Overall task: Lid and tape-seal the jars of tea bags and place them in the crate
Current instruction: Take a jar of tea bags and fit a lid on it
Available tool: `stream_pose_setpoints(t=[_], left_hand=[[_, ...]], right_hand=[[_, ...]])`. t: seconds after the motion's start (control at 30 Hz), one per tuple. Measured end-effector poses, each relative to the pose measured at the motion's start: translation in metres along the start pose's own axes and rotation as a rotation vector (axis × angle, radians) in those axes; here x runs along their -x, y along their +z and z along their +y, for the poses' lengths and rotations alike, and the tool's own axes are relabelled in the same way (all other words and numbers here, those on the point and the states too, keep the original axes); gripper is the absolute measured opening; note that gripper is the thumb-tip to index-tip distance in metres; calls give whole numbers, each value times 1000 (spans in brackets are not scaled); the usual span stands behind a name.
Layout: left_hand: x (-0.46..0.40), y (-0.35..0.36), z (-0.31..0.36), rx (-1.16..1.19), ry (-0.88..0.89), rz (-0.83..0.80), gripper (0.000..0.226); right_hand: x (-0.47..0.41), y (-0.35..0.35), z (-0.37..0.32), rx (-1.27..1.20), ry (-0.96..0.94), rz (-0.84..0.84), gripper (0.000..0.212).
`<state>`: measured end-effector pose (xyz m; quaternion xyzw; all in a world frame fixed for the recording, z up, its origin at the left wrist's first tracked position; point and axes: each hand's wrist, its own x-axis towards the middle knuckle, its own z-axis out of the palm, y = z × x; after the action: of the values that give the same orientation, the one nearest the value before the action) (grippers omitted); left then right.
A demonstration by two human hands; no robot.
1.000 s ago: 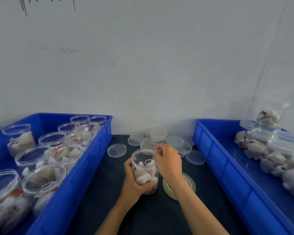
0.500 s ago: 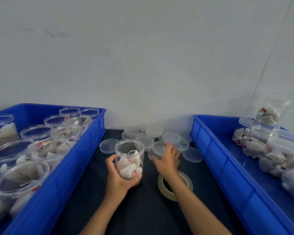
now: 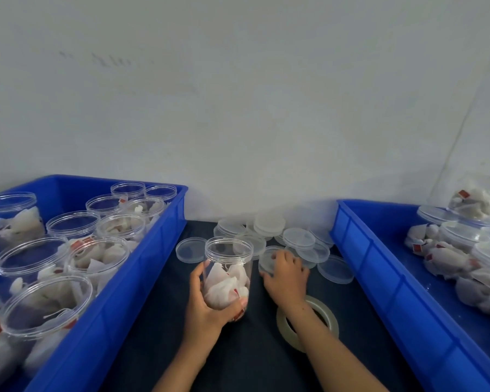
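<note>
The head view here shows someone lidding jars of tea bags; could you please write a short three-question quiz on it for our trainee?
1. True or false: the jar gripped by the left hand already has its lid on.
2. What is the right hand grasping? A) the tape roll B) a clear lid from the loose pile C) a tea bag
3. Fill in: the lidded jars lie in the blue crate on the ____; the open jars stand in the other blue crate.

Key: 1 false; 2 B; 3 right.
</note>
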<state>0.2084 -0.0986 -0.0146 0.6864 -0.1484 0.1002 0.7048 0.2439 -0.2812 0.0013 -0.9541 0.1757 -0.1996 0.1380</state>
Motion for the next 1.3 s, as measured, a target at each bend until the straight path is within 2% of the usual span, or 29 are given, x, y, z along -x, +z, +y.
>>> stream_pose_setpoints(t=[0.13, 0.33, 0.43, 0.5, 0.57, 0.67, 0.8, 0.87, 0.93, 1.1, 1.17, 1.2, 1.3], left_hand=[[0, 0, 3, 10, 4, -8, 86], [0, -1, 4, 2, -8, -34, 91], [1, -2, 3, -12, -7, -49, 93], [3, -2, 3, -24, -22, -24, 90], [4, -1, 4, -47, -20, -6, 83], [5, -2, 8, -92, 13, -18, 78], [7, -6, 15, -88, 19, -67, 77], [9, -8, 17, -79, 26, -93, 76], [9, -11, 18, -72, 52, -124, 76], [10, -12, 17, -87, 68, -279, 81], [11, -11, 18, -74, 54, -315, 92], [10, -12, 18, -53, 31, -314, 102], [8, -14, 16, 35, -70, -283, 126]], right_hand=[[4, -5, 2, -55, -135, 81, 12], [6, -19, 4, -196, -203, 139, 4], [11, -42, -1, -627, -27, 167, 9], [16, -60, -2, -925, 119, 278, 13], [22, -72, 1, -1201, 258, 343, 7], [31, -80, 2, -1630, 459, 185, 15], [45, -79, -5, -1867, 559, -113, 24], [53, -78, -8, -1892, 557, -193, 24], [58, -77, -10, -1813, 516, -191, 19], [65, -74, -13, -1355, 364, -211, 30], [70, -75, -13, -1279, 278, -246, 37], [72, -75, -12, -1266, 236, -254, 42], [78, -73, -4, -1176, 59, -281, 75]])
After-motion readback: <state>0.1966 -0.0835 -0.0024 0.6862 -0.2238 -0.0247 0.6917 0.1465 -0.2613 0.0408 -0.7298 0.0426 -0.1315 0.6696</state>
